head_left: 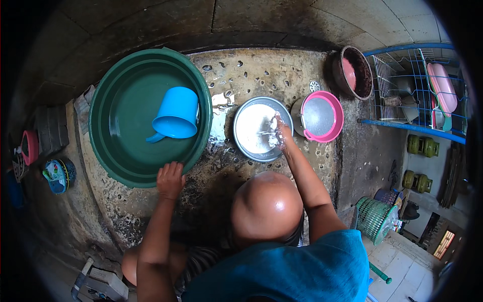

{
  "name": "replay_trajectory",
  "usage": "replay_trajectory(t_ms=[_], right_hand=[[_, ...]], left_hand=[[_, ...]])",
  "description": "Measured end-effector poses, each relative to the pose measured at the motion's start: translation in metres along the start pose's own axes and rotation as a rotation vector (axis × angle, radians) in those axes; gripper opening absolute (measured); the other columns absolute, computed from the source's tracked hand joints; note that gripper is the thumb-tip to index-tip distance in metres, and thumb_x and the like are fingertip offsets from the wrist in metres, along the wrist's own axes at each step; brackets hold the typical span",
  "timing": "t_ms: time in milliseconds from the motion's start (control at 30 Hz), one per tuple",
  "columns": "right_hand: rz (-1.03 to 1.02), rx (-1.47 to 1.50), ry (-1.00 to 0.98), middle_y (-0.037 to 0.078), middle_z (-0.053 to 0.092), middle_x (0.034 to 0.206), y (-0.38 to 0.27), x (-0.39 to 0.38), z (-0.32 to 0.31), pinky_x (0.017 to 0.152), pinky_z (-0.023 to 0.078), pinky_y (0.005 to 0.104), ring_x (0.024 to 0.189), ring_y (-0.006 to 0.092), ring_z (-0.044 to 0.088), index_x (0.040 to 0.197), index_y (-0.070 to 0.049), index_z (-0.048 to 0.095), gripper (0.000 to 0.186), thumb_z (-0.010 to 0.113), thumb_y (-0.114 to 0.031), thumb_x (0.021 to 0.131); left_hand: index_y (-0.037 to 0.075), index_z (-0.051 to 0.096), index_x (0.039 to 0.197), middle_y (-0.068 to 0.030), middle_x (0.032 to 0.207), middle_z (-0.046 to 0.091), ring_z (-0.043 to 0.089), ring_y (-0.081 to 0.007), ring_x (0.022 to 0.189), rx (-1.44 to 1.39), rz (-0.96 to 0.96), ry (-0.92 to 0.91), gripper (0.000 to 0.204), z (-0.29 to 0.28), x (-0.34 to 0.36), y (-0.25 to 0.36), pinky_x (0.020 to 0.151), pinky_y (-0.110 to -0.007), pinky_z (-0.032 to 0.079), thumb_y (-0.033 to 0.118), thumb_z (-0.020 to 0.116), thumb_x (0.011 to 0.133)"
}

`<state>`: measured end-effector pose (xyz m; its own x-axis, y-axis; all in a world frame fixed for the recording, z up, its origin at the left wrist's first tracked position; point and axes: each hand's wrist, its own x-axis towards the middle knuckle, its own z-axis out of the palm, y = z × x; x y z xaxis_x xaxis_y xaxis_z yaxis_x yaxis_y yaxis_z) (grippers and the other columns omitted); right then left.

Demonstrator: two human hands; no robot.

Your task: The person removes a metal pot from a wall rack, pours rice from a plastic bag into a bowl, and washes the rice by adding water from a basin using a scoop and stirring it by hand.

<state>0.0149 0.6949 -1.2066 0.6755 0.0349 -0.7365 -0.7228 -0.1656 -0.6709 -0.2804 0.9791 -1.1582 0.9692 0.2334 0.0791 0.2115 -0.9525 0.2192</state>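
Note:
My left hand [170, 178] rests on the near rim of a large green tub [123, 141], fingers lying over the edge. In that tub sits a bright blue plastic dipper [173, 118]. My right hand [280, 133] dips into a metal basin [251, 126] of white, sudsy liquid, its fingers covered by foam, so what they hold, if anything, is hidden. Just right of the basin stands a pink-rimmed pail [317, 115] with a greyish liquid in it.
A dark-stained basin [352, 73] sits at back right, beside a blue rack [412, 126] with dishes. Green gas cylinders [420, 146] and a green basket [372, 219] are on the right. Small containers [58, 176] and a pipe [80, 279] line the left. A tiled wall [251, 20] backs the wet concrete.

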Motion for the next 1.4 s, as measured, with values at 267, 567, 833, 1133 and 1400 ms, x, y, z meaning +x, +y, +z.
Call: replay_trajectory(t_ms=[267,567,833,1133,1400], right_hand=[[-0.091,0.029,-0.094,-0.002,0.044,0.051,-0.008,-0.006,-0.006,0.033,0.028,0.025,0.037,0.0107,0.037,0.071,-0.015,0.05,0.039,0.052,-0.051,0.086],[-0.472,-0.471,0.156,0.007,0.056,0.062,0.031,0.033,-0.031,0.048,0.041,0.0316,0.054,0.0201,0.055,0.082,-0.006,0.059,0.032,0.054,-0.038,0.088],[-0.796,-1.652,-0.206,0.019,0.014,0.146,0.039,-0.023,0.056,0.099,0.024,0.0622,0.127,0.0456,0.026,0.142,-0.022,0.018,0.081,0.061,-0.044,0.077],[-0.74,-0.957,0.174,0.018,0.064,0.086,0.053,0.057,0.023,0.07,0.051,0.0347,0.079,0.028,0.063,0.11,-0.002,0.055,0.036,0.056,-0.022,0.081],[0.15,0.198,-0.209,0.005,0.058,0.071,0.007,0.022,0.008,0.039,0.045,0.035,0.054,0.0177,0.056,0.096,-0.008,0.057,0.029,0.053,-0.036,0.089]], left_hand=[[0.013,0.056,0.091,-0.0009,0.085,0.052,0.053,-0.0192,0.08,0.005,-0.003,0.001,0.042,-0.004,0.002,0.0,0.067,-0.034,0.042,0.016,0.073,0.052],[0.013,0.055,0.088,-0.0014,0.083,0.051,0.053,-0.0198,0.08,-0.006,-0.005,-0.002,0.042,-0.004,0.007,0.006,0.066,-0.034,0.042,0.015,0.074,0.05],[0.012,0.055,0.087,-0.0019,0.083,0.051,0.053,-0.0201,0.078,0.023,-0.037,-0.01,0.042,-0.004,-0.003,-0.001,0.066,-0.034,0.041,0.015,0.074,0.05],[0.013,0.054,0.091,-0.0013,0.087,0.052,0.053,-0.0199,0.082,0.008,-0.006,-0.036,0.044,-0.003,0.001,0.001,0.068,-0.035,0.042,0.017,0.074,0.052],[0.012,0.055,0.087,-0.0024,0.082,0.052,0.053,-0.021,0.078,-0.032,-0.004,0.008,0.038,-0.007,0.0,-0.001,0.065,-0.036,0.042,0.014,0.072,0.053]])
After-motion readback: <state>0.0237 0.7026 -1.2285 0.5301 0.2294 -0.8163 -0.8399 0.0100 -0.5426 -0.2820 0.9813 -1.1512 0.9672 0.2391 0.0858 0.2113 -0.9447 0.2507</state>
